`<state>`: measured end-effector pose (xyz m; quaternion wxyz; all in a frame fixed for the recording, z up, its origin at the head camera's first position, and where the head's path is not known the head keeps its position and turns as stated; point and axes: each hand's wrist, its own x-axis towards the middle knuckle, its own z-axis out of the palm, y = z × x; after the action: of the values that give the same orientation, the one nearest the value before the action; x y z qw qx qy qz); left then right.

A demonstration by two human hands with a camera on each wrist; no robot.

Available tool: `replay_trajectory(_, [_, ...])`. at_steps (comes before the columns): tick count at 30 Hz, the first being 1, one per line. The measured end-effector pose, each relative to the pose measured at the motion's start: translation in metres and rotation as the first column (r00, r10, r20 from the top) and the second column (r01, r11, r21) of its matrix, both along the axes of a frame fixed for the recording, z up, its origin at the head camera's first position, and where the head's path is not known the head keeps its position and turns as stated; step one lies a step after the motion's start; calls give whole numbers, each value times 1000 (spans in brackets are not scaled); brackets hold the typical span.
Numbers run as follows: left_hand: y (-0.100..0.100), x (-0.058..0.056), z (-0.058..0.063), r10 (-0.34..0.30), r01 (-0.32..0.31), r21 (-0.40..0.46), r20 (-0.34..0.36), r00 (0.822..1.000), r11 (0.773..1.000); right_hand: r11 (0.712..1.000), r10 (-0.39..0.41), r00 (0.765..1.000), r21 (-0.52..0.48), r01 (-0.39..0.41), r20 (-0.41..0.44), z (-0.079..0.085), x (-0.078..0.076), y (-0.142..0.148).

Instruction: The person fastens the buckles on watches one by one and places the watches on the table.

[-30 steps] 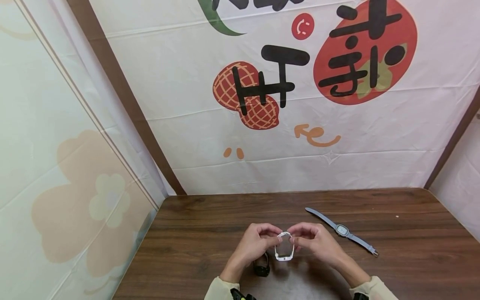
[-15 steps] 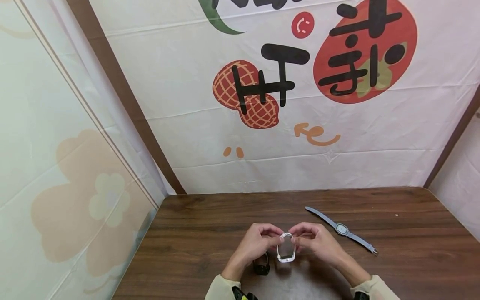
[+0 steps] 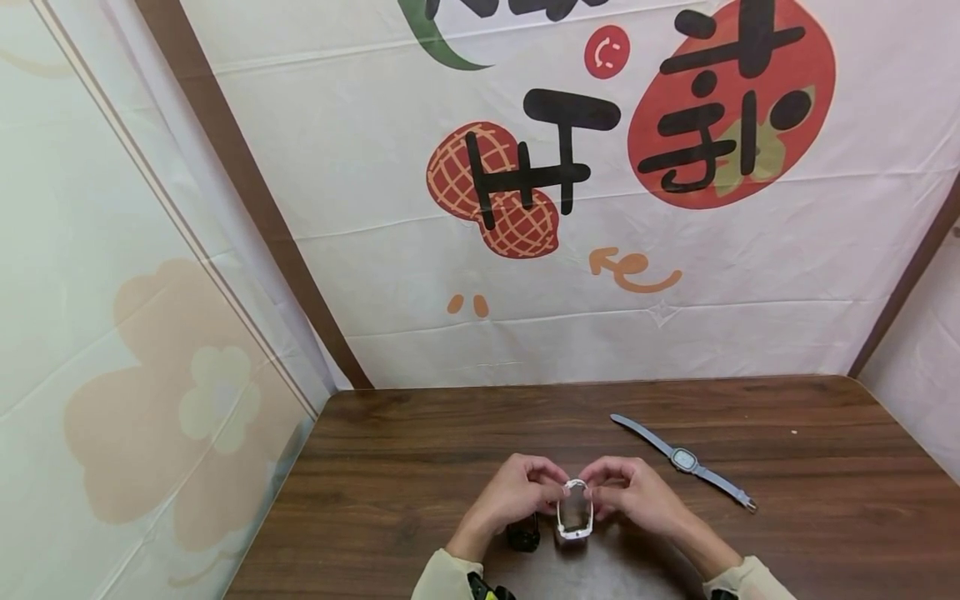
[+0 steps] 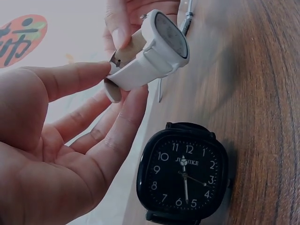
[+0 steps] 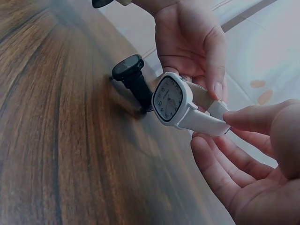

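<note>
A white wristwatch (image 3: pixel 575 534), its strap bent into a loop, is held between both hands with the dial end toward the person. My left hand (image 3: pixel 517 492) pinches one side of the strap near its end, between thumb and fingers. On the other side, my right hand (image 3: pixel 633 497) pinches the strap too. The right wrist view shows the pale square dial (image 5: pixel 168 99) and the overlapping strap ends at the fingertips. Whether the buckle is fastened cannot be told. Close by the left hand, a black square watch (image 4: pixel 185 176) stands on the table, partly hidden in the head view.
A light blue watch (image 3: pixel 684 460) lies stretched out on the brown wooden table (image 3: pixel 420 433), right of and beyond the hands. Behind the table's far edge hangs a printed white cloth (image 3: pixel 405 267). A tiny white speck (image 3: pixel 794 432) is on the table at right.
Both hands have come slightly down and nearer the person, carrying the white watch with them. Their pinch on the strap stays much the same. The black and blue watches have not moved.
</note>
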<state>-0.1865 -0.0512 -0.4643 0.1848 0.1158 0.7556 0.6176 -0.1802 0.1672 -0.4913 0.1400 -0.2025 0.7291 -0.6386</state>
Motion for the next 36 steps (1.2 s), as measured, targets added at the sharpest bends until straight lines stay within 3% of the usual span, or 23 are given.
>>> replay_trajectory(17, [10,1,-3,-74,70,-107,-32,997,992,999,37,999,-6,-37,32,-14,2,9])
replay_trajectory(36, [16,-2,-2,-60,55,-184,-20,998,981,1000,4,997,-8,-3,79,-18,-1,12])
